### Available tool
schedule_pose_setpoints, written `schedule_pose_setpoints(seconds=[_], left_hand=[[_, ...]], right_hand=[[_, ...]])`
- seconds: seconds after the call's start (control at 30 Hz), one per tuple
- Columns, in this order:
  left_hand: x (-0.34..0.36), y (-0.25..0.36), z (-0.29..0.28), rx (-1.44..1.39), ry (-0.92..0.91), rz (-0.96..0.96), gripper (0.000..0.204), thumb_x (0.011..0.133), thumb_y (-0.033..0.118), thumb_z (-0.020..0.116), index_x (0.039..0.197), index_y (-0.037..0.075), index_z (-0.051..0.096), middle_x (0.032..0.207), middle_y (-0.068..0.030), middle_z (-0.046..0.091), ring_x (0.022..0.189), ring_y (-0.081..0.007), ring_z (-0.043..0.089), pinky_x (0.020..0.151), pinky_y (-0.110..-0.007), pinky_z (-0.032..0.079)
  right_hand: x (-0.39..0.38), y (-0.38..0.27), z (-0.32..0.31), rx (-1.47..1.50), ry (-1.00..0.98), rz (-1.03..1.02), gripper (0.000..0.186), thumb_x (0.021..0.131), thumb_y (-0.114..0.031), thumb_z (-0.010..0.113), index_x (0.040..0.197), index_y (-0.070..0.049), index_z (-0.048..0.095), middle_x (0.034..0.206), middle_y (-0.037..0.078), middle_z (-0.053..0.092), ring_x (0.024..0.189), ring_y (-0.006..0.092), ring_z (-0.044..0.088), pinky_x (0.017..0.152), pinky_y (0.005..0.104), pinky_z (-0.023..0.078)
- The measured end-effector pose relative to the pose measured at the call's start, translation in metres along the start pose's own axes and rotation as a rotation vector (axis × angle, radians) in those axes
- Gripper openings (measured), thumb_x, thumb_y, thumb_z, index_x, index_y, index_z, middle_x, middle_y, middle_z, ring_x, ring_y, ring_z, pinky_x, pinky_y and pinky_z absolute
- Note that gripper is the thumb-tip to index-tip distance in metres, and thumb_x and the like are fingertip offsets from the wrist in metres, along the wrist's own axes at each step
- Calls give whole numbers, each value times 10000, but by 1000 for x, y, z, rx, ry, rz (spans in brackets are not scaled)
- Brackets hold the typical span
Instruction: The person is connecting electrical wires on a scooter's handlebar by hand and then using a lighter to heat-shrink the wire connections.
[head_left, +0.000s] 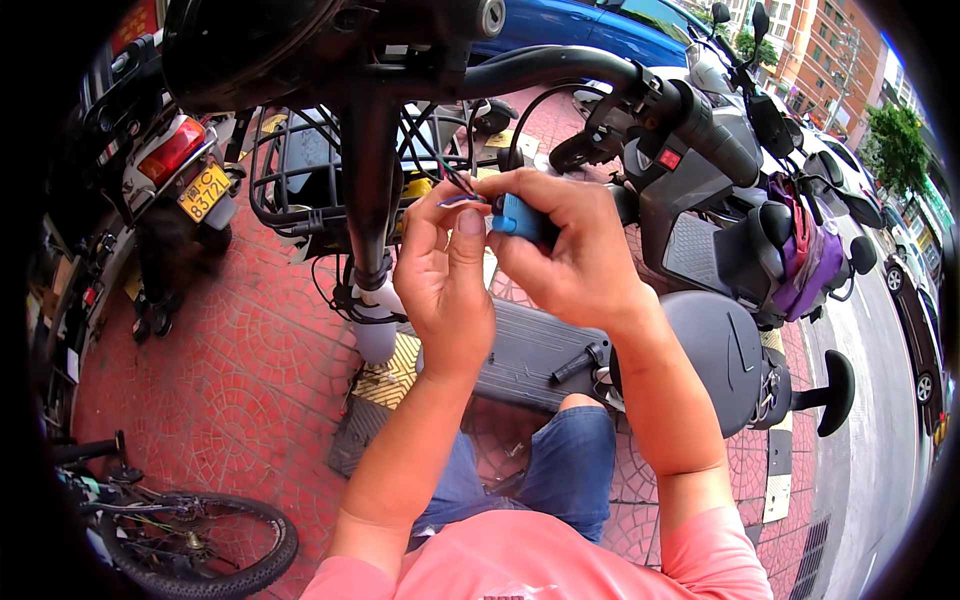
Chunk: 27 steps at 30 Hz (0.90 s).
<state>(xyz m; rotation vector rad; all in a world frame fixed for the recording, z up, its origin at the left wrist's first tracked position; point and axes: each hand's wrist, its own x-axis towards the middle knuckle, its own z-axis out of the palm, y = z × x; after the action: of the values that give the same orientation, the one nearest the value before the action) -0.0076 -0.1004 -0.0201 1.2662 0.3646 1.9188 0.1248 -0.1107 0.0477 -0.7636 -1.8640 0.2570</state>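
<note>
In front of the scooter's black stem (370, 185), my two hands meet at a bundle of thin coloured wires (458, 180). My left hand (445, 275) pinches the wires between thumb and fingers, a purple one among them. Just to the right, my right hand (575, 245) is closed round a small blue-and-black tool (518, 217), its near end close to the wires. My fingers cover most of the tool, so its exact kind is hidden. Above both hands runs the black handlebar (560, 58), with more dark cables hanging from it.
Below my hands lies the scooter's grey footboard (520, 350) with a loose black grip (575, 368) on it, beside the round black seat (705, 355). A wire basket (290, 165) hangs behind the stem. Parked scooters (740, 240) stand right; a bicycle wheel (195, 545) is lower left.
</note>
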Motion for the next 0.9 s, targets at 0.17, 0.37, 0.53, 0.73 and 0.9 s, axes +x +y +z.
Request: schedule_pose_setpoints(seconds=[0.17, 0.37, 0.53, 0.73, 0.9], left_hand=[[-7, 16, 6, -409, -25, -153, 385, 1161, 132, 479, 1509, -26, 530, 1496, -196, 624, 1358, -245, 629, 1167, -413, 515], [-15, 14, 12, -461, -66, -129, 419, 1120, 185, 583, 1494, 0, 540, 1575, -228, 573, 1234, -237, 692, 1022, -395, 597], [-8, 16, 17, -552, -7, -235, 217, 1127, 200, 617, 1274, 41, 631, 1339, -131, 695, 954, -154, 724, 784, -305, 623], [-4, 20, 11, -435, 77, -264, 158, 1119, 205, 649, 1197, 69, 626, 987, -56, 734, 728, -97, 606, 628, -250, 495], [-12, 17, 13, -382, 195, -208, 182, 1105, 191, 667, 1234, 95, 581, 1003, -58, 737, 706, -103, 602, 583, -263, 470]], right_hand=[[-11, -35, -9, -347, -76, -199, 596, 778, -138, 731, 1368, -49, 710, 945, 120, 739, 777, 329, 732, 628, 431, 559], [-14, -60, -21, -365, -160, -137, 699, 753, -62, 726, 1451, -62, 692, 1019, 124, 780, 664, 234, 702, 615, 329, 556], [-15, -47, -15, -142, -22, -208, 550, 849, -117, 748, 1376, 17, 664, 926, 123, 738, 711, 183, 661, 700, 296, 535], [-14, -39, -22, -164, 112, 5, 407, 930, -261, 817, 1112, 4, 568, 864, 181, 712, 752, 353, 731, 687, 420, 557], [0, -26, -23, -321, 75, -70, 370, 860, -248, 852, 1037, -37, 605, 864, 157, 736, 760, 384, 737, 667, 451, 565]])
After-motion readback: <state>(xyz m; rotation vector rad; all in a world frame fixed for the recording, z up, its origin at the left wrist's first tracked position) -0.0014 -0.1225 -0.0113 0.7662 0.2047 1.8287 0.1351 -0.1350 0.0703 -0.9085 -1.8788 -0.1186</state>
